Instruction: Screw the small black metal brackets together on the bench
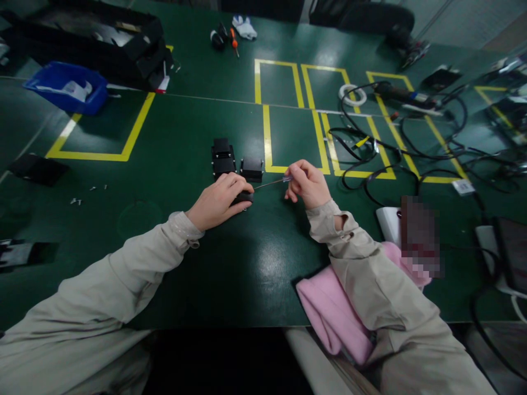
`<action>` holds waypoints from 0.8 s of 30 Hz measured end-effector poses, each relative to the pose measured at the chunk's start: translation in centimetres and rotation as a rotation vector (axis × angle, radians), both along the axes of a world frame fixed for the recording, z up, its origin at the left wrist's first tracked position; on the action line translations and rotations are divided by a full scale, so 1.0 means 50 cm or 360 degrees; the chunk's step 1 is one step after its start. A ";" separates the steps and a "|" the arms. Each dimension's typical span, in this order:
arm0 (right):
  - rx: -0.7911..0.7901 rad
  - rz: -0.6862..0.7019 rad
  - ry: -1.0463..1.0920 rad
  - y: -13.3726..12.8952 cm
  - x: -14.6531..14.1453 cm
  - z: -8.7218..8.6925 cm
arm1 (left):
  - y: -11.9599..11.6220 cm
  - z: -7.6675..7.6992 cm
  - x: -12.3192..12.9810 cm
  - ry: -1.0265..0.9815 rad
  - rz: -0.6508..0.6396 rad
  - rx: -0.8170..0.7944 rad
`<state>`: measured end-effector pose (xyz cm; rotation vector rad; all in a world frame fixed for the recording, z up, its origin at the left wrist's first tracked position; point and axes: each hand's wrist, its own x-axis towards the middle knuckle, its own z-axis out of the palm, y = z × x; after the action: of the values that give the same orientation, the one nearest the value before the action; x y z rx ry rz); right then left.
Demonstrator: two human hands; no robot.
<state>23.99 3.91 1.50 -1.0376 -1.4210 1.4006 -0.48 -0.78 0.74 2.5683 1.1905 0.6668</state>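
Observation:
My left hand [222,201] is closed around a small black block [246,196] on the green table, its fingers covering much of it. A thin screwdriver [269,184] is gripped near its handle by my right hand [307,184]. The shaft points left, and its tip meets or nearly meets the block's right side; I cannot tell which. Just beyond my left hand lie more black blocks [223,156], some with small screws at their corners. Another black block [251,168] sits to their right, close to the screwdriver's tip.
A blue bin [68,88] and a black crate [144,49] stand at the far left. Loose screws [76,202] lie left. Black cables [370,159] sprawl on the right, with a pink cloth [335,312] under my right forearm. An orange screwdriver [234,41] and a white glove [244,27] lie far back.

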 end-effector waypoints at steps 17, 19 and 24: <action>-0.0070 0.0007 0.0063 0.001 -0.001 -0.006 | 0.000 -0.003 -0.004 -0.0009 0.0008 0.0016; -0.0086 0.0006 0.0045 0.000 -0.002 -0.005 | 0.000 -0.003 -0.004 -0.0012 0.0004 0.0010; -0.0050 -0.0003 0.0011 0.001 -0.002 0.000 | 0.000 -0.003 -0.005 -0.0021 -0.0001 0.0012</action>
<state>23.88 3.95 1.51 -1.0529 -1.3970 1.4278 -0.72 -0.80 0.58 2.5662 1.1850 0.6885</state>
